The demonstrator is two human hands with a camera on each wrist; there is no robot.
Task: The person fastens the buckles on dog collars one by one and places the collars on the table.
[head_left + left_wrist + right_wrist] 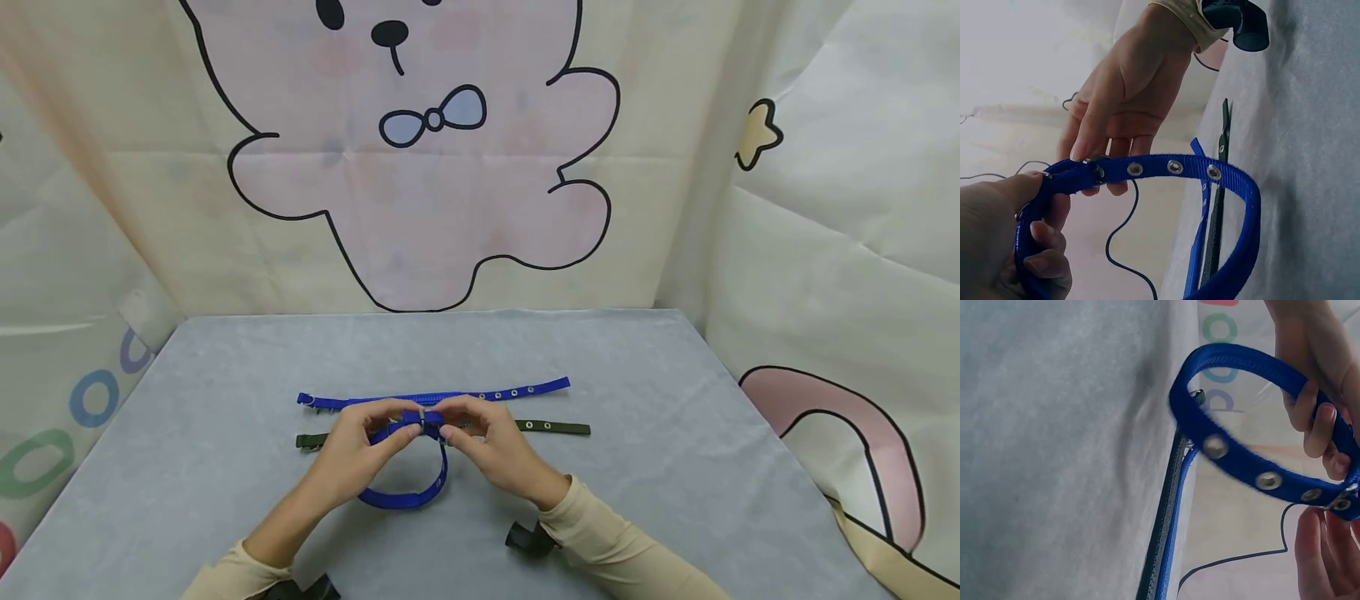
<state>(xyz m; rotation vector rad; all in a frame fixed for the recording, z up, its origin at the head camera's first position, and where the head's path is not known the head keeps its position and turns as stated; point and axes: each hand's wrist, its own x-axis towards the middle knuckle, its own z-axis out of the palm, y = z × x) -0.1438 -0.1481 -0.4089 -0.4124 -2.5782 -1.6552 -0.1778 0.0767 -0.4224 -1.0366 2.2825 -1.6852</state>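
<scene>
A blue collar (402, 501) with metal eyelets is bent into a loop and held up over the table. My left hand (347, 447) grips one side, its fingers curled round the strap in the left wrist view. Thumb and fingertips of my right hand (501, 448) pinch the strap at its metal buckle (1343, 499), close to the left fingertips. In the right wrist view several eyelets (1268, 480) run along the loop towards the buckle. Behind the hands lie a second blue collar (542, 389) and a dark green collar (566, 428), both stretched out flat and partly hidden by the hands.
A grey cloth covers the table (637, 467). Patterned curtains (675, 100) stand behind it and on both sides. Black wrist devices (529, 539) sit by both beige sleeves (622, 550).
</scene>
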